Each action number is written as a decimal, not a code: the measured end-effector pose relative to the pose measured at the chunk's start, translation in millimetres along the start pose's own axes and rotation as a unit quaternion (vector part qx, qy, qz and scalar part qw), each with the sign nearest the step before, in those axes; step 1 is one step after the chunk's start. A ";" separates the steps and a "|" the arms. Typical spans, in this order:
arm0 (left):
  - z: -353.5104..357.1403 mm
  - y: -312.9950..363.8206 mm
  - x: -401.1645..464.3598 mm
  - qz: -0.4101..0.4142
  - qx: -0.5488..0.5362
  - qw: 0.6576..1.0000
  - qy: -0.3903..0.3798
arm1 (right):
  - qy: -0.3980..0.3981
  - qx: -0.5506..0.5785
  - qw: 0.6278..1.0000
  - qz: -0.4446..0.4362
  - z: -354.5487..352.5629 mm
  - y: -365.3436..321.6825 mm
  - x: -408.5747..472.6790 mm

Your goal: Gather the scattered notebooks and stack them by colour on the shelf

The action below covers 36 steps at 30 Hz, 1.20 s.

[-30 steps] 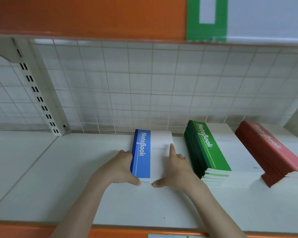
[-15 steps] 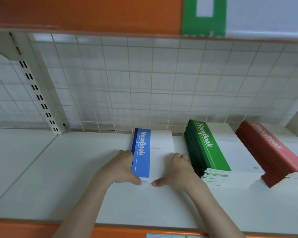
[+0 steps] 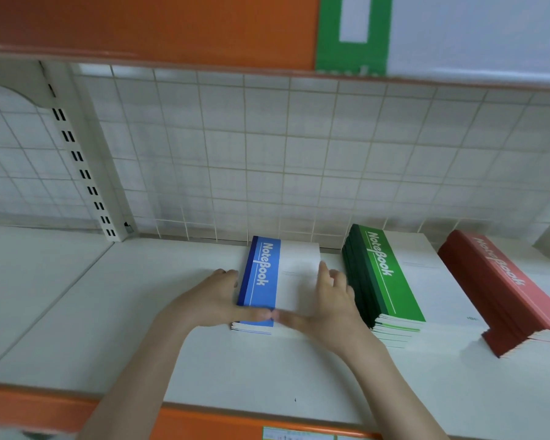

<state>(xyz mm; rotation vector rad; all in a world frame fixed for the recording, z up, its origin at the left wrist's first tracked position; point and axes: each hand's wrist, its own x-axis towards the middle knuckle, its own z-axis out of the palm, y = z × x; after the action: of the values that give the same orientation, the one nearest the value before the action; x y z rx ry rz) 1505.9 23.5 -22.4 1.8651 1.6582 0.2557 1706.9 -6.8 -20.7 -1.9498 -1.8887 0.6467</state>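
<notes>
Green stack and red stack sit sorted on shelf; left hand and right hand clasp short blue stack by its sides, seemingly squaring it; nearly done.

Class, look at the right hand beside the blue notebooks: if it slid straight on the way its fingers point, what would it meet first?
The right hand points toward the back of the shelf, along the blue notebooks. Nothing seems to lie ahead until the white wire grid at the back, probably its first contact; depth is hard to judge.

We see paper notebooks with smooth, faintly glossy covers on a matt white shelf; behind it, painted metal wire grid.
</notes>
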 end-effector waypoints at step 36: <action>-60.8 -221.4 -317.1 -0.273 0.024 0.827 0.492 | -0.208 0.109 0.834 -0.499 199.7 -295.7 -121.3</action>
<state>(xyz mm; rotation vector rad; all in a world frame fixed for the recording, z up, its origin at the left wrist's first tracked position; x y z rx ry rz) 1229.7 -253.9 -18.2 1.2022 2.8012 1.0560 1349.2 -125.4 -16.6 -0.4878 -2.5511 0.8943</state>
